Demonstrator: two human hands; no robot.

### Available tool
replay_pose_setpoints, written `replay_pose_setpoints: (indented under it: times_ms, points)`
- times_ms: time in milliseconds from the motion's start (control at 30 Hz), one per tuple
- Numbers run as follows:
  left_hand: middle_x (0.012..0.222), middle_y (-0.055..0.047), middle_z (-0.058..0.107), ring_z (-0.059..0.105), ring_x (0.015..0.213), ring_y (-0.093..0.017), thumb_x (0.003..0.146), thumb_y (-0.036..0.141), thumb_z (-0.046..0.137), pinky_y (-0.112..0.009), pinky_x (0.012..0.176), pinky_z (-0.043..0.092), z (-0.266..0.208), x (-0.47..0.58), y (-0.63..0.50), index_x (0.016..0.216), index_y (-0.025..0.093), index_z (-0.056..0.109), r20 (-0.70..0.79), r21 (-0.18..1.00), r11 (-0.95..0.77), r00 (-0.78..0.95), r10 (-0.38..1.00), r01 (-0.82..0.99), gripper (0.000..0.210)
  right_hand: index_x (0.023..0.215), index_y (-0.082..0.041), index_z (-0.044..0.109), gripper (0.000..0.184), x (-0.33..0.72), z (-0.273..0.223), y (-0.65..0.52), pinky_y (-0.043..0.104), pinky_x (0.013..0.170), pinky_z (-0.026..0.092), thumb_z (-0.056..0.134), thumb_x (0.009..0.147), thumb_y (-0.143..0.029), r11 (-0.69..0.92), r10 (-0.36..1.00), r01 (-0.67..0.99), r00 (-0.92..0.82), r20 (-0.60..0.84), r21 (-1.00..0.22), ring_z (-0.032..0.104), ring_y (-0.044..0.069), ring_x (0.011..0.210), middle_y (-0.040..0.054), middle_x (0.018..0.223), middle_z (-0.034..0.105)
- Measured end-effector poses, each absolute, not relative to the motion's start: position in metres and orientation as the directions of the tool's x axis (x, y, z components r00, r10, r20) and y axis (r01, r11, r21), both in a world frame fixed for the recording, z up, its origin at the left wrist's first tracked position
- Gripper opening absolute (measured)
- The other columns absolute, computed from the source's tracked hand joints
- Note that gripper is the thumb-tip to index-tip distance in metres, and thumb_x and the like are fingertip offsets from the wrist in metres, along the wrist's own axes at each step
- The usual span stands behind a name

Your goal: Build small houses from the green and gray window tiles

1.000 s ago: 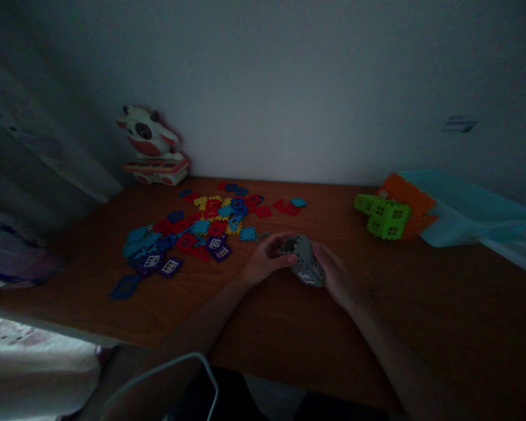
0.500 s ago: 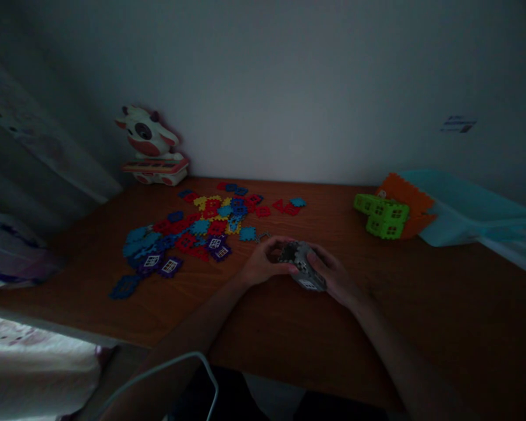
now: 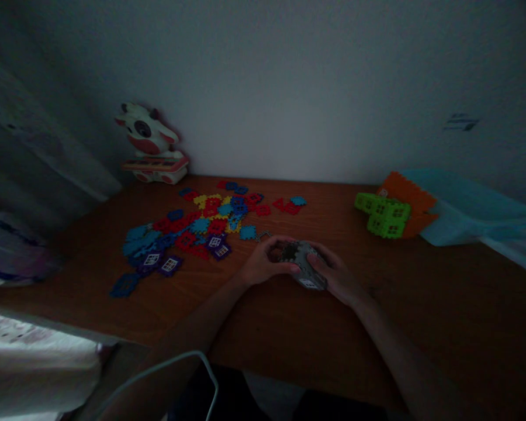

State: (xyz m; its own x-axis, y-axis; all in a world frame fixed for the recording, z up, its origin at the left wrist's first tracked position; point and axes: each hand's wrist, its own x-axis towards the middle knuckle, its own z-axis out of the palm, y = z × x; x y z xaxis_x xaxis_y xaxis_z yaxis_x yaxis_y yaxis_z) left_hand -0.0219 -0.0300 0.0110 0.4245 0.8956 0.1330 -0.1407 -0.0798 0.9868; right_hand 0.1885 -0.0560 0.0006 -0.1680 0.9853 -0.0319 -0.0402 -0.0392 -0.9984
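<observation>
Between my hands is a grey block built of interlocking toy tiles, with toothed edges, a white window on its near side and a dark opening at its upper left. My left hand grips its left end, thumb along the near edge and fingers round the far side. From the right, my right hand is closed round it, the thumb pressing on the top. A small grey toothed piece lies on the table just beyond my left hand.
Loose red, blue, yellow and purple tiles spread across the left of the wooden table. A toy cow with a keyboard stands behind them. At right are a green tile build, orange panels and a pale blue bin.
My right thumb has shifted very slightly on the top of the grey block. Both hands keep their grip in nearly the same place.
</observation>
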Motion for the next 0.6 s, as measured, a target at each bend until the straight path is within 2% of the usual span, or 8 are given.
replay_pose_setpoints:
  times_ms: [67,167,300,367,467,600]
  points:
    - [0.107,-0.007,0.069,0.064,0.100,-0.023,0.056,0.035,0.095,-0.038,0.094,0.048,0.009,-0.020,-0.030,0.108,0.020,0.066,0.146,0.983,-0.086,0.401,0.905,-0.164,0.061,0.118,-0.031,0.069,0.047,0.186,0.000,-0.057,0.037,0.089,0.057,0.072,0.081,-0.060,-0.049,0.980,-0.040,-0.194,-0.040,-0.998,0.069,0.023,0.107,0.0047,0.122,0.072]
    - [0.110,-0.007,0.067,0.063,0.105,-0.023,0.054,0.035,0.095,-0.038,0.093,0.050,0.008,-0.015,-0.030,0.104,0.020,0.061,0.183,0.965,-0.118,0.277,0.943,-0.236,0.062,0.120,-0.031,0.067,0.049,0.181,0.001,-0.057,0.039,0.096,0.055,0.068,0.084,-0.063,-0.041,0.987,-0.094,-0.161,-0.025,-0.995,0.065,0.025,0.116,0.0046,0.127,0.070]
    - [0.121,-0.010,0.064,0.063,0.110,-0.023,0.066,0.036,0.090,-0.040,0.095,0.052,0.008,-0.009,-0.029,0.106,0.021,0.056,0.207,0.950,-0.160,0.158,0.965,-0.269,0.055,0.126,-0.032,0.061,0.049,0.174,0.006,-0.058,0.041,0.102,0.051,0.066,0.086,-0.061,0.051,0.998,-0.119,-0.033,0.055,-0.992,0.061,0.026,0.124,0.0056,0.135,0.065]
    - [0.123,-0.011,0.065,0.065,0.111,-0.024,0.070,0.036,0.087,-0.043,0.097,0.052,0.008,-0.007,-0.030,0.112,0.021,0.056,0.186,0.955,-0.135,0.178,0.966,-0.264,0.055,0.131,-0.032,0.057,0.053,0.172,0.010,-0.059,0.042,0.103,0.051,0.066,0.086,-0.060,0.117,0.993,-0.083,0.026,0.116,-0.990,0.059,0.026,0.126,0.0071,0.139,0.061]
    - [0.125,-0.013,0.068,0.066,0.114,-0.028,0.073,0.036,0.084,-0.046,0.100,0.052,0.007,-0.004,-0.032,0.121,0.020,0.059,0.136,0.970,-0.063,0.314,0.940,-0.233,0.056,0.139,-0.034,0.051,0.059,0.170,0.015,-0.061,0.044,0.105,0.049,0.065,0.087,-0.059,0.171,0.984,-0.007,0.059,0.170,-0.985,0.056,0.027,0.130,0.0086,0.142,0.058]
    - [0.131,-0.010,0.068,0.065,0.119,-0.029,0.078,0.037,0.080,-0.045,0.103,0.051,0.006,-0.003,-0.035,0.131,0.024,0.062,0.144,0.979,-0.065,0.425,0.894,-0.195,0.057,0.144,-0.035,0.047,0.062,0.171,0.012,-0.062,0.046,0.110,0.045,0.061,0.089,-0.061,0.142,0.990,0.039,0.022,0.143,-0.989,0.051,0.028,0.135,0.0071,0.144,0.057]
